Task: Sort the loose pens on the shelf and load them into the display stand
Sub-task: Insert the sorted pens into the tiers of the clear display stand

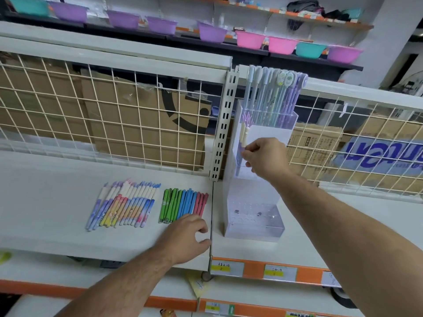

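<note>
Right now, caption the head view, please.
Right hand pinches a pen at the stand; left hand rests by loose pens.

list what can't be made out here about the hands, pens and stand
Head view only.
1) Fingertips of the left hand: under its own knuckles, so whether it grips the green, blue and red pens is unclear.
2) Lower barrel of the cream-capped pen: behind the right hand and blurred through the display stand wall.
3) Writing on the price labels: too small, blurred.

Loose pens (146,203) sorted flat on shelf; clear stand (254,216) upright, part-filled
</note>
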Motion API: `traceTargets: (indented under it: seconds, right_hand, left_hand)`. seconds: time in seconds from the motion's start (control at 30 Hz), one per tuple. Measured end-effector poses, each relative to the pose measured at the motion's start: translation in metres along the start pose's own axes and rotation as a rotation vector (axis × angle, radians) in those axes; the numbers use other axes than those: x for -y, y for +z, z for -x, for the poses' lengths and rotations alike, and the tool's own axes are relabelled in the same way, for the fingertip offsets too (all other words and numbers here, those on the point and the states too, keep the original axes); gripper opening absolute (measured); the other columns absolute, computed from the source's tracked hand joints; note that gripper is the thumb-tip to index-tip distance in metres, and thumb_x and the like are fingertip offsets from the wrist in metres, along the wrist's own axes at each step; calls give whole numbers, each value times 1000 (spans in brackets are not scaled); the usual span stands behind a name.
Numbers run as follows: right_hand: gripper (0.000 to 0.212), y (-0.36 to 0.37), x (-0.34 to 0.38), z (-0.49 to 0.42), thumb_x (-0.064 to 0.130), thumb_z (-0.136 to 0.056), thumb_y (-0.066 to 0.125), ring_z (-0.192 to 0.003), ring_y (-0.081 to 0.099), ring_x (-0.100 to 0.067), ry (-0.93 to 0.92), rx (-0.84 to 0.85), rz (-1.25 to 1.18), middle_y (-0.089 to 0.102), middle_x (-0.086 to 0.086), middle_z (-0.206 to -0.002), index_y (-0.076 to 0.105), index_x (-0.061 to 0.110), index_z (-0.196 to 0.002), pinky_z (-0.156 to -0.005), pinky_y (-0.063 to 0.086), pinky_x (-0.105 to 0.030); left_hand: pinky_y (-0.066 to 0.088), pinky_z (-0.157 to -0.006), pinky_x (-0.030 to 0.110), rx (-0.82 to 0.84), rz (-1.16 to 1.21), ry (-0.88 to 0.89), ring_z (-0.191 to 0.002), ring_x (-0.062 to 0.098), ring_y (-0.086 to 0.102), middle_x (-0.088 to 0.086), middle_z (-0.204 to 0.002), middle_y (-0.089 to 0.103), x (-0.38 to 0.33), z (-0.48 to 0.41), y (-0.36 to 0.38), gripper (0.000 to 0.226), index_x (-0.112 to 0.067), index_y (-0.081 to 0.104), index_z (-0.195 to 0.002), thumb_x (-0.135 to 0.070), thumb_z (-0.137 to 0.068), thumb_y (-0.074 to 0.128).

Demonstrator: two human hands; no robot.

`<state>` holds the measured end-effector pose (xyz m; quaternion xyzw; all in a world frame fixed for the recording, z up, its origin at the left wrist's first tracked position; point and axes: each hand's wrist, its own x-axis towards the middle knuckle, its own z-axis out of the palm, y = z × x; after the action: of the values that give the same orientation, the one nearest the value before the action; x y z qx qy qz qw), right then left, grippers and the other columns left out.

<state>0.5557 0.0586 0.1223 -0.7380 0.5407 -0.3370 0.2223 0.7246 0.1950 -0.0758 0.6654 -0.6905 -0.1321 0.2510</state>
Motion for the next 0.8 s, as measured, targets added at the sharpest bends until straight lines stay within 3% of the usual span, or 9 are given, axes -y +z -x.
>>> traceTargets:
  seconds: [0.1,0.23,0.4,0.47,0.53,0.63,0.8]
  right_hand:
    - [8,10,-14,14,18,-88,70,-67,70,-20,-2,-12,-31,71,-1,-74,69,17,-81,-54,55,-28]
    - [13,32,-35,38,20,-89,68,-65,65,-20,-18,45,-118,69,4,-70,65,24,-77,-61,57,-33]
    - [10,63,-46,72,17,-90,67,-70,62,-6,-86,136,-187,66,11,-76,65,24,-84,-65,49,-19]
    - [8,77,-49,81,18,-91,67,-71,62,-4,-117,176,-203,66,12,-77,65,24,-86,-67,51,-20]
    - [12,91,-51,89,21,-91,68,-69,62,-3,-143,199,-204,66,12,-76,62,29,-84,-64,50,-21]
    - [16,108,-47,102,20,-91,68,-68,62,7,-155,222,-206,65,16,-76,59,32,-86,-59,46,-11]
    - [10,146,-40,111,29,-86,67,-81,66,-11,-110,221,-136,70,9,-87,66,26,-96,-75,57,-37]
  left_hand:
    - [47,-88,21,-28,15,-8,-97,-3,49,-23,-100,50,-2,1,-1,23,-32,64,-101,-48,-85,64]
    - [46,-86,22,-84,-30,-18,-96,-1,45,-23,-100,47,-5,0,-1,30,-31,61,-101,-54,-82,57]
    - [43,-93,26,-150,-101,-76,-103,3,41,-22,-107,46,-9,2,-1,40,-33,61,-107,-60,-81,48]
    - [42,-96,25,-172,-105,-106,-105,2,41,-22,-110,47,-11,4,-2,41,-33,61,-112,-59,-81,51]
    - [43,-95,26,-205,-103,-119,-104,2,41,-23,-107,45,-10,9,-3,40,-34,61,-110,-58,-80,52]
    - [42,-97,29,-198,-97,-112,-107,3,41,-22,-112,48,-5,19,-7,41,-34,58,-113,-57,-80,51]
    - [42,-98,33,-217,-123,-56,-108,7,44,-17,-113,53,14,33,-27,42,-31,60,-111,-54,-78,49]
